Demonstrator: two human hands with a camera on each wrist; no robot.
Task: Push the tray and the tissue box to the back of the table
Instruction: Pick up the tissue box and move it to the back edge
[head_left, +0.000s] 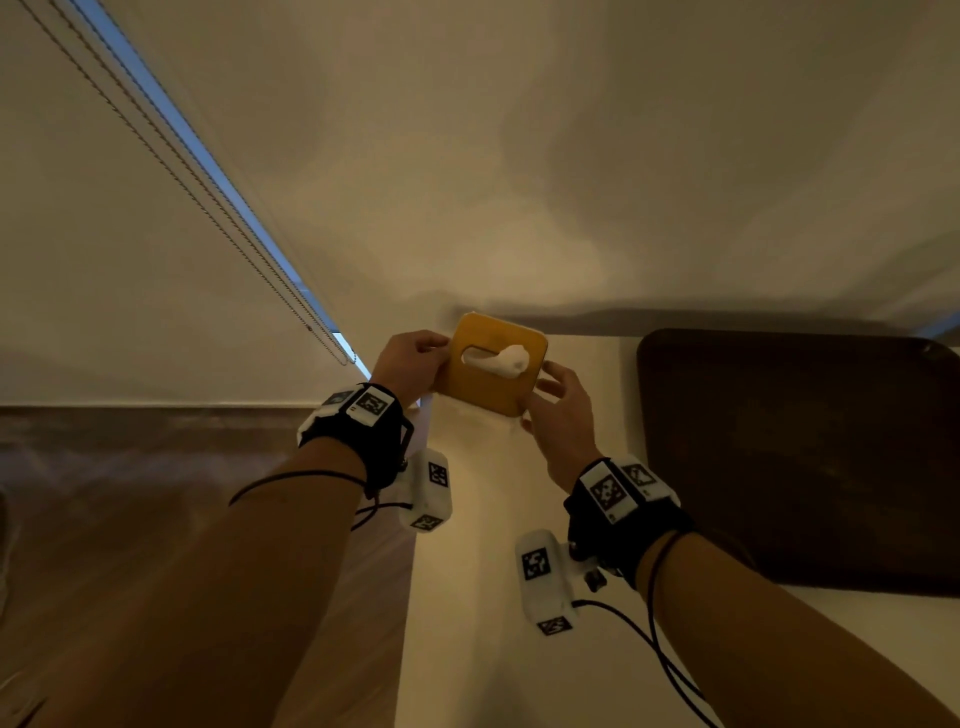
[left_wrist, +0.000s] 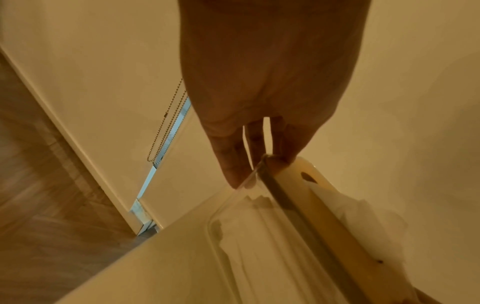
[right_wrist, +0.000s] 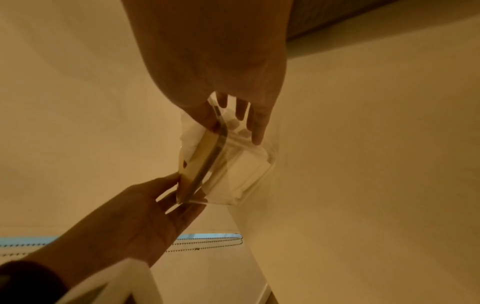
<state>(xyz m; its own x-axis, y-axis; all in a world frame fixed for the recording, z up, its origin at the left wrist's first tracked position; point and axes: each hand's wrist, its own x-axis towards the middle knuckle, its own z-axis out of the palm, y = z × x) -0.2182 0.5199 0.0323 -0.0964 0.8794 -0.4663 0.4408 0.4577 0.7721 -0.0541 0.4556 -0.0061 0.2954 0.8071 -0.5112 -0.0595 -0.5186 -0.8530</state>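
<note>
A tissue box (head_left: 488, 391) with a wooden lid, clear sides and a white tissue (head_left: 508, 358) poking out stands at the back left corner of the white table (head_left: 467, 545), near the wall. My left hand (head_left: 434, 356) grips its left edge, thumb on the lid and fingers down the clear side (left_wrist: 241, 164). My right hand (head_left: 550, 387) grips the near right corner the same way (right_wrist: 233, 117). The right wrist view shows the box (right_wrist: 233, 176) between both hands, with the left hand (right_wrist: 166, 197) at its far side. A dark brown tray (head_left: 779, 457) lies flat to the right, against the back wall.
The pale wall (head_left: 571, 182) rises right behind the box and tray. A roller blind with bead chains (head_left: 218, 218) hangs at the left. Wooden floor (head_left: 156, 519) lies beyond the table's left edge, close to the box. Bare tabletop runs between box and tray.
</note>
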